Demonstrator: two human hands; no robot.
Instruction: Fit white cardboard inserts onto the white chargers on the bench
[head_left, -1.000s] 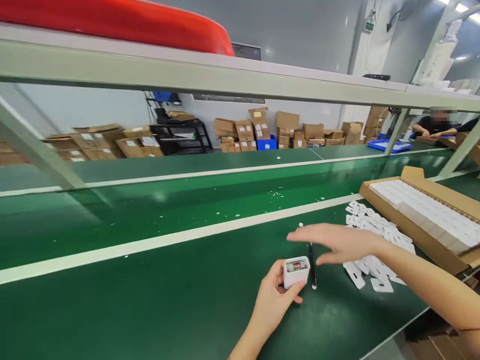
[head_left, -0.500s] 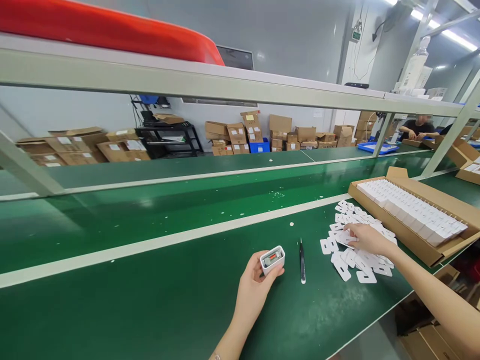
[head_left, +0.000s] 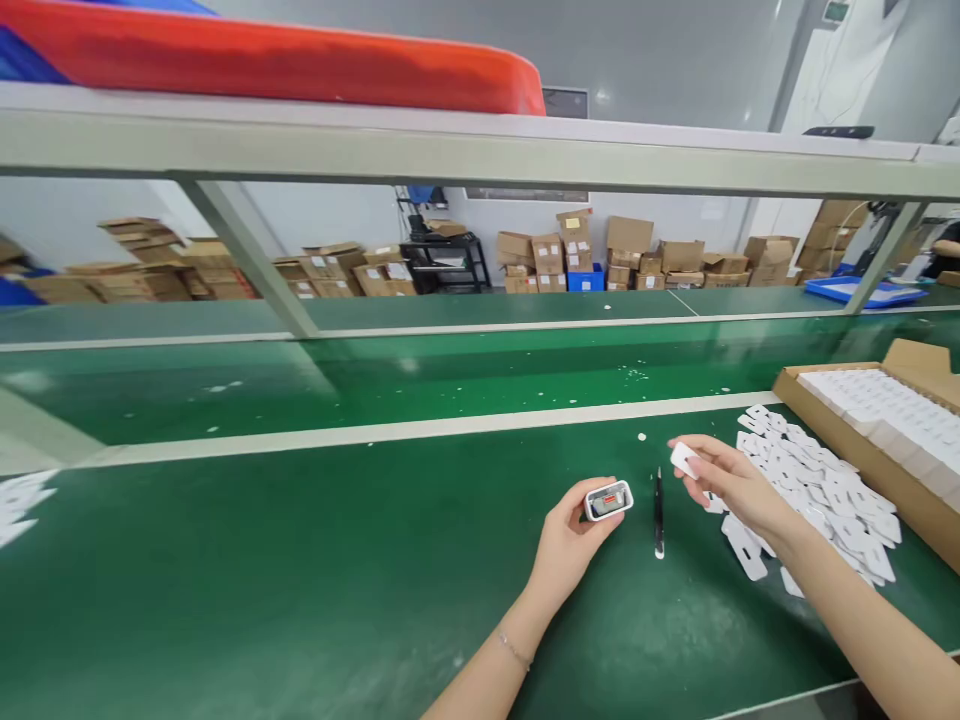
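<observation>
My left hand [head_left: 571, 538] grips a small white open-topped casing [head_left: 608, 500] with a red and metal part inside, held just above the green bench. My right hand [head_left: 726, 480] pinches one small white plastic piece [head_left: 684, 459] between thumb and fingers, a little right of the casing. Black tweezers [head_left: 658, 511] lie on the bench between the two hands. A loose pile of several white plastic pieces [head_left: 810, 485] is spread just right of my right hand.
A cardboard tray [head_left: 840, 435] filled with rows of white units sits at the right edge. A white stripe [head_left: 420, 430] divides the bench from the green conveyor belt [head_left: 375, 380] behind. A steel shelf frame [head_left: 450, 155] runs overhead. Cardboard boxes [head_left: 570, 250] are stacked along the far wall.
My right hand went from over the casing to the pile, picked up one white piece and came back towards the casing. The view has swung left. My left hand kept the casing.
</observation>
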